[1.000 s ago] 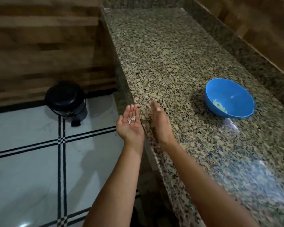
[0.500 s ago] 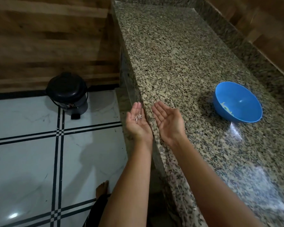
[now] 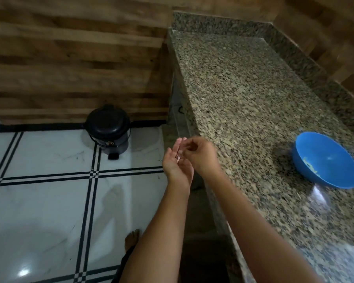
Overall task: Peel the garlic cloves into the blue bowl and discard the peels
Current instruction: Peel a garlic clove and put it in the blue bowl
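Black pedal bin [image 3: 107, 129], lid closed, stands far left on the tiled floor [image 3: 49, 201], against the wood-panelled wall. Left hand [image 3: 175, 163] is held palm up, just off the surface's edge. Its fingers are straight and together, long axis pointing away toward the wall. Peels [image 3: 178, 157], small pale thin flakes, lie on the palm. Right hand [image 3: 199, 154] has its fingers curled down onto the left palm, partly covering the peels. Motion blur: cannot tell whether it pinches any. Speckled granite surface [image 3: 243, 99] runs away from the viewer. Blue bowl [image 3: 333, 166] sits upright on it at right, well apart from both hands, with pale yellowish cloves [image 3: 309, 166] inside.
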